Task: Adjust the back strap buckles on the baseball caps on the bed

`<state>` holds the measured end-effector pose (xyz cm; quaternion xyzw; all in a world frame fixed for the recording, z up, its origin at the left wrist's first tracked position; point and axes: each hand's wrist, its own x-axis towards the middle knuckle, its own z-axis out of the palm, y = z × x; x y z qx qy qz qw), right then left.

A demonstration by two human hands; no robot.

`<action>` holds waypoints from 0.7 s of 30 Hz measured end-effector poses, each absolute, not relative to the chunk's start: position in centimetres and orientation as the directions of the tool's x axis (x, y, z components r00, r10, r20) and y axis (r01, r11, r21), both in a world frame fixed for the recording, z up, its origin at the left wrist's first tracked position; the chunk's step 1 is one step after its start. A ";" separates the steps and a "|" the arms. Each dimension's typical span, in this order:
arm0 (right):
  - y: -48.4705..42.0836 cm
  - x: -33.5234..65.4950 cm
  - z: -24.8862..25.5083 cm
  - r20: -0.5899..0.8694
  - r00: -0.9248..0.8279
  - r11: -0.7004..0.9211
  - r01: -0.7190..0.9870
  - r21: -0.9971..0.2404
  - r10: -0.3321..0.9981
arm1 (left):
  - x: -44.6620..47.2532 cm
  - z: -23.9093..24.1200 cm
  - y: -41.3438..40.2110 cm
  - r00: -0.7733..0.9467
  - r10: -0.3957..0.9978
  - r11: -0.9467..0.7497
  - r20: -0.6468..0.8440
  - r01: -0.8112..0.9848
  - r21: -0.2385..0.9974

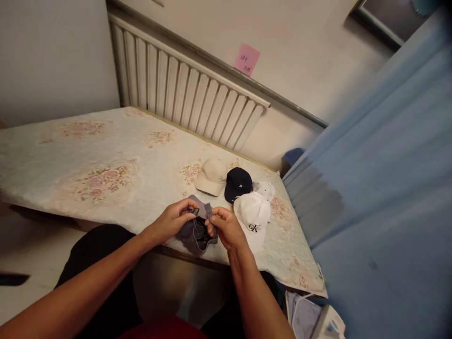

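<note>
A grey cap [196, 234] is held upside down over the near edge of the mattress [106, 155]. My left hand [173, 220] pinches its back strap from the left. My right hand [226, 227] grips the strap's other end from the right. Both hands are closed on the cap's rear band. Just right of my right hand lies a white cap [253, 219] with a black logo. Behind it sit a dark navy cap [237, 183], a beige cap [212, 176] and part of another white cap [265, 189].
A white radiator [183, 89] runs along the wall behind the mattress, with a pink note [246, 59] above it. A blue curtain [381, 197] hangs at the right. Pale fabric and a white object [318, 315] lie at the lower right.
</note>
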<state>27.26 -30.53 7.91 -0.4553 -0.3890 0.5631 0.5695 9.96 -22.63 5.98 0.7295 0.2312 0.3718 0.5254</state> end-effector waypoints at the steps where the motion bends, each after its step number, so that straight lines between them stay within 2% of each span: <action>1: -30.6 27.1 7.7 -0.071 0.057 -0.051 -0.286 -0.957 0.996 | 9.9 5.9 -22.8 0.620 0.730 -0.329 0.288 -0.051 0.943; 13: -30.6 26.6 5.9 -0.153 -0.030 -0.154 -0.352 -0.923 0.988 | 9.5 5.1 -23.6 0.617 0.759 -0.252 0.209 -0.017 0.968; 21: -30.7 26.3 5.4 -0.165 -0.032 -0.165 -0.386 -0.908 0.986 | 9.7 4.5 -23.9 0.604 0.771 -0.195 0.202 -0.078 0.978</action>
